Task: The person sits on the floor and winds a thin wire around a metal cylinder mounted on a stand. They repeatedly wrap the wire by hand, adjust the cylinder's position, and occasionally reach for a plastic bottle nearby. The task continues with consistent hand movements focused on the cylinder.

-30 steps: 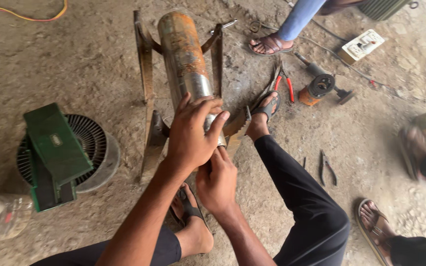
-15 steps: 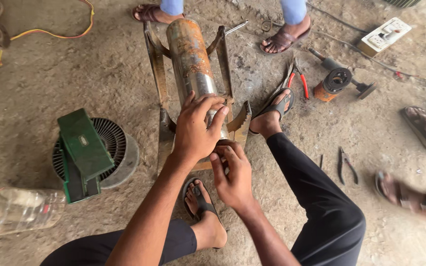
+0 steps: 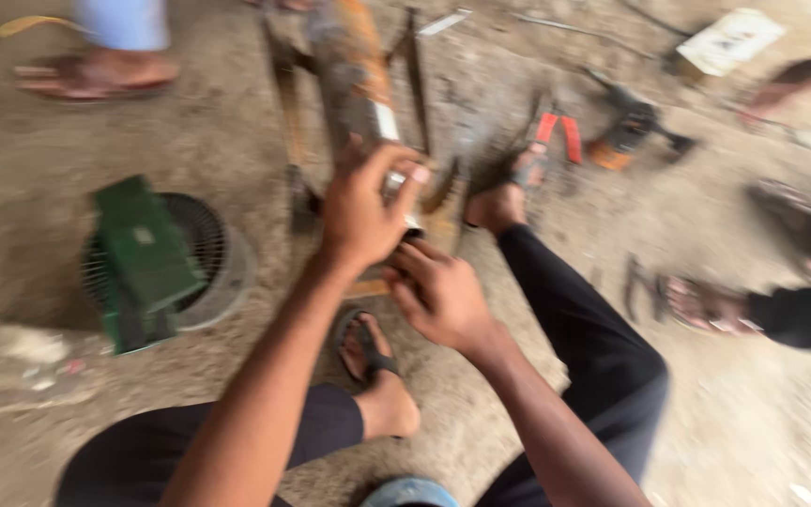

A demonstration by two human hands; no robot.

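Observation:
A rusty metal cylinder (image 3: 354,66) lies lengthwise in a rusty angle-iron frame (image 3: 285,103) on the dirt floor. My left hand (image 3: 363,207) is clamped over the near end of the cylinder, fingers wrapped around it. My right hand (image 3: 443,296) is just below, at the cylinder's end face; whether it holds something small there is hidden by blur. My feet in sandals (image 3: 368,352) rest on either side of the frame.
A green motor on a round fan grille (image 3: 147,258) sits to the left. Red-handled pliers (image 3: 556,131) and an angle grinder (image 3: 626,127) lie at the upper right, more pliers (image 3: 633,282) by my right leg. Other people's sandalled feet (image 3: 96,70) stand around.
The view has swung, shifting everything down and right in the frame, and is now blurred. Both hands stay at the cylinder's near end.

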